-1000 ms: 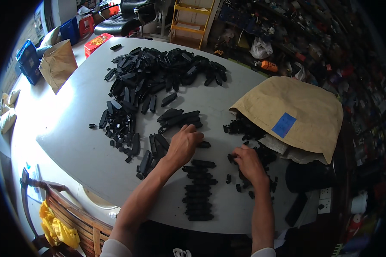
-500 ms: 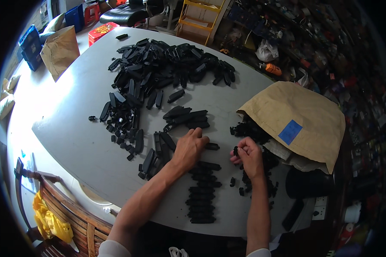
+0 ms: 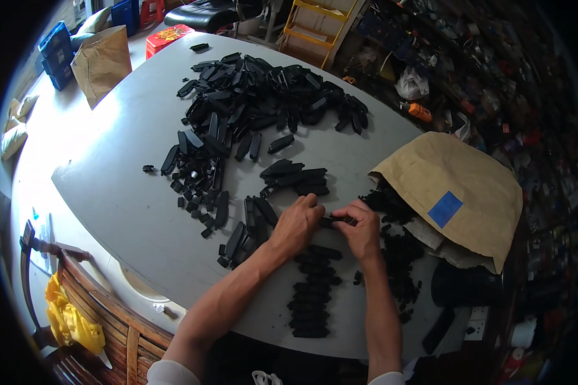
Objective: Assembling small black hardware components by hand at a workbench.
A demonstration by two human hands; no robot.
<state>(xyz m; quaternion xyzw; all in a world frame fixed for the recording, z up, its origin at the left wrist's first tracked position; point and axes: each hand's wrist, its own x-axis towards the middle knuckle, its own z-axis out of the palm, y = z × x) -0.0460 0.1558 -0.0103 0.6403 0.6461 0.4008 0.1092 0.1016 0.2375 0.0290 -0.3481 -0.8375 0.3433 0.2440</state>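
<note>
My left hand is closed on one end of a long black plastic part, held low over the table. My right hand meets it from the right, thumb and fingers pinched at the part's other end; the small black piece it pinches is mostly hidden by the fingers. Below my hands runs a stacked column of similar black parts, lying side by side. Just beyond my left hand rests a small group of long black parts.
A large heap of black parts covers the table's far side, with small black blocks at its left. Small black pieces spill from a brown paper sack at right. A wooden chair stands left of the table.
My right hand has moved left with its small black piece and now meets the long part at my left hand. The whole view has shifted slightly.
</note>
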